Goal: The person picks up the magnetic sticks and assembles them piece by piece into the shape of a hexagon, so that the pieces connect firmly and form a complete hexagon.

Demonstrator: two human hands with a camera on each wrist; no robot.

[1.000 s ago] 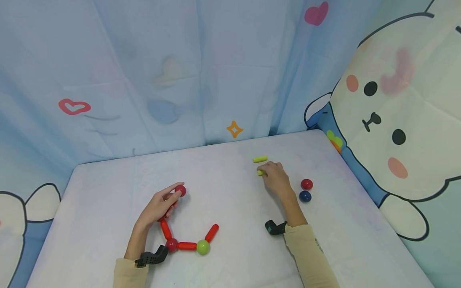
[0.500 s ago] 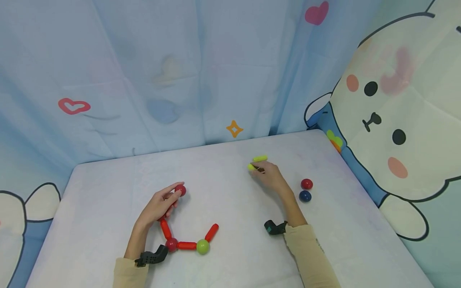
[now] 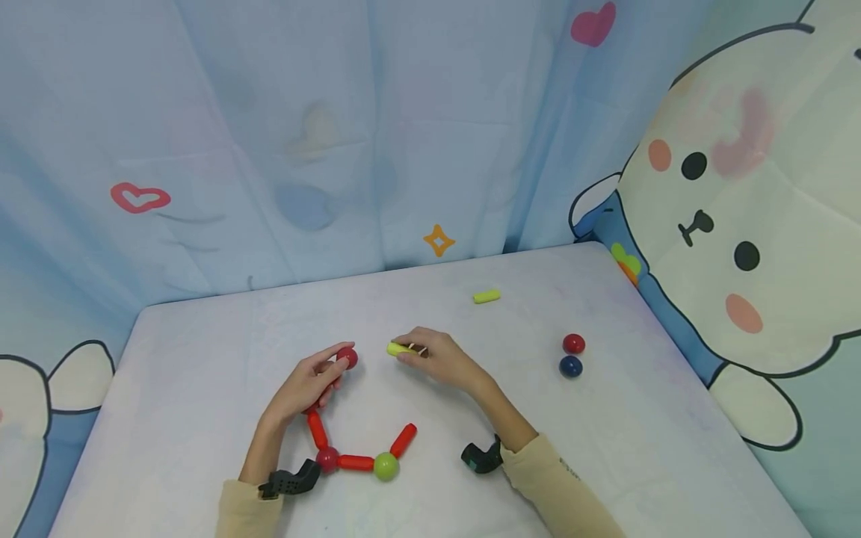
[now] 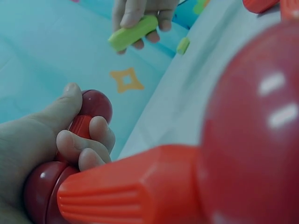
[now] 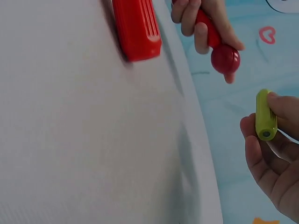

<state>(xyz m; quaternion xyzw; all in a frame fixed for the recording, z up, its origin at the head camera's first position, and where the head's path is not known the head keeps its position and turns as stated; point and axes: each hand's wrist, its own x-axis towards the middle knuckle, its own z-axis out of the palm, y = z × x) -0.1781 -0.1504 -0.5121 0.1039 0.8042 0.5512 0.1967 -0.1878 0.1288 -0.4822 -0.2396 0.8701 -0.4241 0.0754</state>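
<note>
My left hand (image 3: 311, 385) grips a red rod (image 4: 81, 126) with a dark red ball (image 3: 347, 358) at its far end. A second dark red ball (image 4: 44, 189) sits at my palm and joins a chain that runs toward me: a red rod (image 3: 318, 430), a dark red ball (image 3: 327, 459), another red rod (image 3: 356, 463), a green ball (image 3: 386, 466) and a last red rod (image 3: 403, 441) angled outward. My right hand (image 3: 437, 359) pinches a yellow-green rod (image 5: 266, 116) between thumb and fingers. A dark round tip shows at the rod's end. A short gap separates it from the far ball.
Another yellow-green rod (image 3: 487, 297) lies near the back of the white table (image 3: 269, 314). To the right, a red ball (image 3: 574, 344) and a dark blue ball (image 3: 571, 367) rest close together. A blue printed curtain (image 3: 323, 149) hangs behind the table.
My right hand has picked up the yellow-green rod and carried it left, toward my left hand. My left hand and the chain have shifted slightly right.
</note>
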